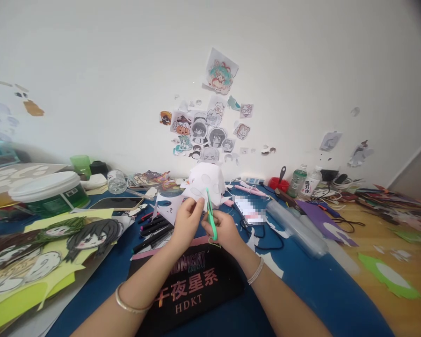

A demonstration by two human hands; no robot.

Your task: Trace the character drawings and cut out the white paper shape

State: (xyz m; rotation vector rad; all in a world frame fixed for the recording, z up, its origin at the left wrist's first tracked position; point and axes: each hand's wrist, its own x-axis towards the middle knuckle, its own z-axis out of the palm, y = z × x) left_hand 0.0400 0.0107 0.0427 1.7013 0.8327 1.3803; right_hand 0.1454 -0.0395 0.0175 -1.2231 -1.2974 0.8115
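Near the middle of the view, my left hand pinches the lower edge of a white sheet of paper that has faint drawn outlines on it. My right hand is closed around green scissors. The scissors point upward, with their blades against the lower part of the paper, close to my left fingertips. Below both hands lies a black pouch with a pink edge and printed lettering.
Pens lie left of my hands, near a phone and a white-lidded tub. Yellow sheets with drawings cover the left. Rightward are a clear plastic roll, cables, bottles and purple paper.
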